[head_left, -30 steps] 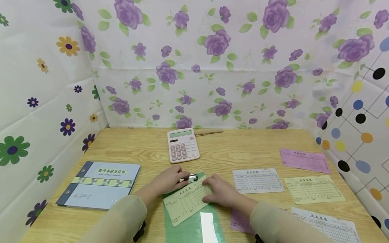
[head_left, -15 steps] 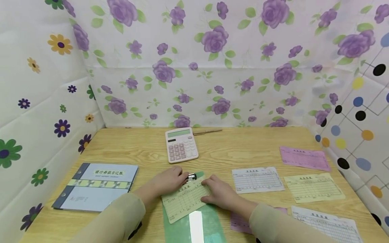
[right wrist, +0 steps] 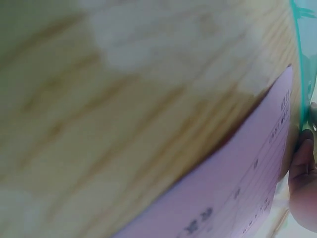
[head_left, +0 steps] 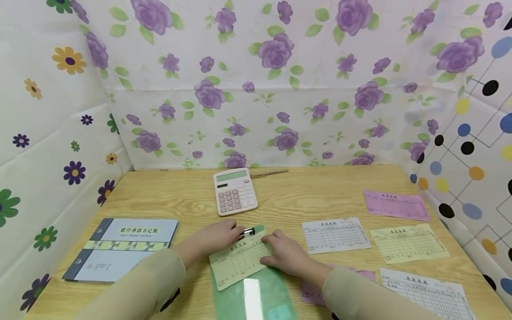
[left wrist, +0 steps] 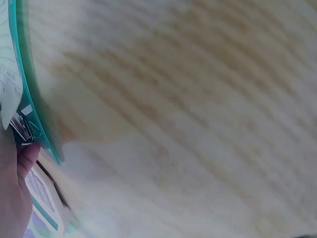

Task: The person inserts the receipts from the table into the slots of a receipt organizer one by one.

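My left hand [head_left: 219,238] grips the metal clip [head_left: 248,231] at the top of a green clipboard [head_left: 248,306]. A yellow printed form slip [head_left: 240,262] lies tilted over the board, its top edge close to the clip. At the slip's right side my right hand [head_left: 286,253] holds it between thumb and fingers. In the left wrist view, fingers [left wrist: 28,154] touch the clip beside the board's green edge. The right wrist view catches only part of the right hand [right wrist: 303,178] near the board. Whether the slip's edge sits under the clip cannot be told.
A pink slip [head_left: 314,293] lies partly under the right forearm. White slips [head_left: 335,235], [head_left: 424,291] a yellow slip [head_left: 408,243] and a pink slip [head_left: 396,205] lie right. A blue journal [head_left: 120,249] is left; a calculator [head_left: 235,191] and pen [head_left: 269,173] are behind.
The head view has shifted slightly. The yellow slip has edged a little closer to the clip, and less of the clip shows beside the left hand. Both hands keep their holds.
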`<state>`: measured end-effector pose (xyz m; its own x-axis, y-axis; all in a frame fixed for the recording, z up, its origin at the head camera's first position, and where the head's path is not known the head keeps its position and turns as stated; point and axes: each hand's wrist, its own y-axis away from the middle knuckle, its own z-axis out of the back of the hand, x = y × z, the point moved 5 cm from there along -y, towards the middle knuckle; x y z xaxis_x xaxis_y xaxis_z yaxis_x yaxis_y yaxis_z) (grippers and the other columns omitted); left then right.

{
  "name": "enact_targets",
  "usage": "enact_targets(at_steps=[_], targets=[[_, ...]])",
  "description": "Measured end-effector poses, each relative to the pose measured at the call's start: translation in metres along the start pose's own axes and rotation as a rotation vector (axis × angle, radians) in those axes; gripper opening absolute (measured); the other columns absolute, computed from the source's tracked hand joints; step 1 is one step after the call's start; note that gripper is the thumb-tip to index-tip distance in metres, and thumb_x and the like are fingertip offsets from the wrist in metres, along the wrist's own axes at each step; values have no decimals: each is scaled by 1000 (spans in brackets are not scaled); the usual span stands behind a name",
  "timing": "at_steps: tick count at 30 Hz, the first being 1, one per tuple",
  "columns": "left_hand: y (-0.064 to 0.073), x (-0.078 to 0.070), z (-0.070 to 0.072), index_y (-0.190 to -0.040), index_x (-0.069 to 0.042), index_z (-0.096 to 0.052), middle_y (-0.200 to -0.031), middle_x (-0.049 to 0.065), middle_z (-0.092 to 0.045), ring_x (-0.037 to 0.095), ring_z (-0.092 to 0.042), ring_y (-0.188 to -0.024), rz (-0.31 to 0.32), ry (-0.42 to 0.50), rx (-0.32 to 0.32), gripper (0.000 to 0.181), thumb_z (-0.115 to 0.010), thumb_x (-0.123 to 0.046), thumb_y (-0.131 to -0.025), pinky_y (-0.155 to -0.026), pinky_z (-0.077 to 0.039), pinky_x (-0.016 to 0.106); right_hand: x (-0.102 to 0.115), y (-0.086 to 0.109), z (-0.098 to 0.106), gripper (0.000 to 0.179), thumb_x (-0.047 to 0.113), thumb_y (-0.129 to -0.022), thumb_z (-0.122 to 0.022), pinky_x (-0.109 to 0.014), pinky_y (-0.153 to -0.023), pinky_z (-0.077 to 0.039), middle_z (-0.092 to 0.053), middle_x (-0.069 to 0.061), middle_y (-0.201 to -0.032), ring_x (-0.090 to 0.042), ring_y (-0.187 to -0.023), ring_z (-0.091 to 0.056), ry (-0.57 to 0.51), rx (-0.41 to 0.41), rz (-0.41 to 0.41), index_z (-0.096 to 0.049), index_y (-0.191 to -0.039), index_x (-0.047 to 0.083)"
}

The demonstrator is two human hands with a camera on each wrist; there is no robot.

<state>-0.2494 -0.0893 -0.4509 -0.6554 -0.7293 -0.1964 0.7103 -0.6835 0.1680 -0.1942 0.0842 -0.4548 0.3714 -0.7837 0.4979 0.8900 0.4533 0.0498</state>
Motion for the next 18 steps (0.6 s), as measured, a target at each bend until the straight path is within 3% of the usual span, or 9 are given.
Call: enact_targets(at_steps=[3,9,18], targets=[[-1,2,0,-113,-20,-54,-84,-4,-45,12,-47,-71,46,55,36,23,-37,-30,-101,-63,-42,31,-1,-1,0,57,40,-82,-71,-31,-69,-48,-52,-5,-105,-12,-76,-52,-2,-7,-17,-56,-125,7],[-3,1,2,-106,-23,-53,-83,-4,-45,12,-46,-69,47,83,65,21,-34,-30,-102,-60,-40,30,-2,-3,2,56,37,-82,-72,-29,-63,-46,-51,-6,-104,-12,-70,-50,-7,-4,-43,-57,-127,8],[-2,-3,6,-111,-14,-56,-81,-4,-43,9,-43,-66,-103,-60,9,19,-43,-23,-101,-56,-40,26,0,-4,3,56,36,-83,-70,-25,-53,-39,-47,-4,-96,-11,-62,-43,-28,-1,-48,-55,-130,10]])
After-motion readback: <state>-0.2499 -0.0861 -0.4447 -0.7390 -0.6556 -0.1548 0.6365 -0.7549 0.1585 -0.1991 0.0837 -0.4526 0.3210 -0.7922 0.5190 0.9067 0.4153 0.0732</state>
